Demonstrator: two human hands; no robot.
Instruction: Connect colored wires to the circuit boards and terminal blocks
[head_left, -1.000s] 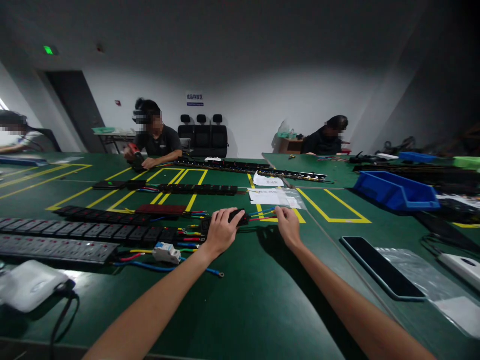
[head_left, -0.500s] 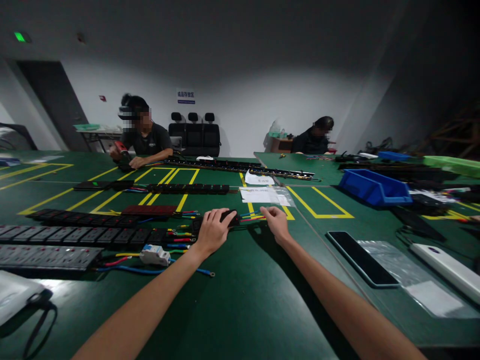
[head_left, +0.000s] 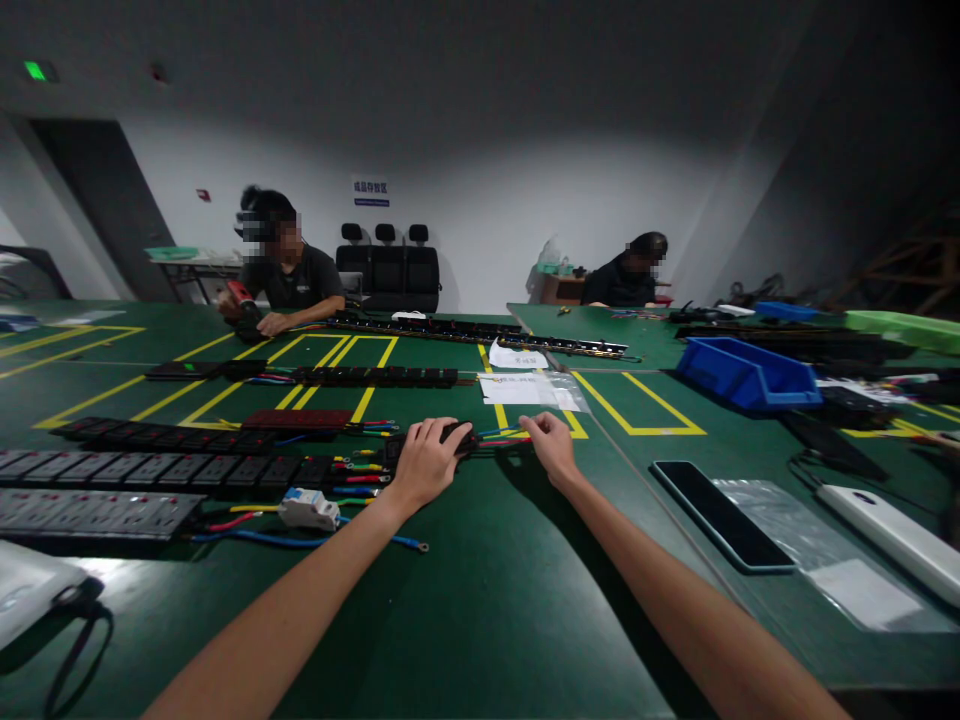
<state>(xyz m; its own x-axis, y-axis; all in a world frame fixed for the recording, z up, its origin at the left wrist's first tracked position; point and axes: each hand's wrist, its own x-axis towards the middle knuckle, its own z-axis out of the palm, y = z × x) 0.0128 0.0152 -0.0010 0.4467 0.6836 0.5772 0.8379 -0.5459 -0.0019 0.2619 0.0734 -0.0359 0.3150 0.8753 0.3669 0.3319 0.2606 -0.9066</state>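
My left hand is closed over a black block, its fingers wrapped across the top. The block looks like the end of a black power strip, though the hand covers much of it. Thin coloured wires, blue and red among them, run out of its right end. My right hand pinches the far ends of these wires between thumb and fingertips. Just left of my left hand lie more wire ends with ring terminals. A white-and-blue circuit breaker sits in front of the power strips, wired to the nearest one.
Several power strips fill the left of the green table. A phone, a plastic bag and a white device lie right. Behind are a blue bin and paper labels. Two people sit across; one holds a red tool.
Both hands stay almost in place. The wires between them have shifted: the yellow one no longer shows plainly, while blue and red stand out.
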